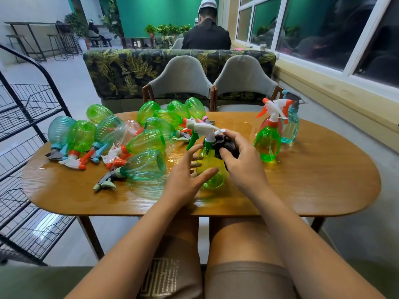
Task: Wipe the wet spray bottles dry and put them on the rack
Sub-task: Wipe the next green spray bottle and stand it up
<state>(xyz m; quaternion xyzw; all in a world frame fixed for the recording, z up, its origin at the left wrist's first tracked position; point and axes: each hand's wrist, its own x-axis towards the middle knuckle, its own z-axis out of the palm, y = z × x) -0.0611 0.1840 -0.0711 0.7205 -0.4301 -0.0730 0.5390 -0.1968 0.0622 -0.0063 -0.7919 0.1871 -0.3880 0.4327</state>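
Yellow-green bottle (pixel 212 167) upright at middle of table (pixel 302 190); left hand (pixel 187 175) alongside, fingers straight, touching. Right hand (pixel 239 156) clenched round dark cloth (pixel 224 143) at neck. Risk of tipping: slick wet plastic, loose bracing, hard rubbing up top. Rack (pixel 26 117) off table's left end.

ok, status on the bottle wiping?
Left grip touches yellow bottle, fingers straight; right grip presses dark cloth to its neck. Bottle upright on table. Lying bottles crowd the rack side.

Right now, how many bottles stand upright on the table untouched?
3, all at the table's right end: green bottle in front, red bottle partly hidden behind it, blue bottle beside them.
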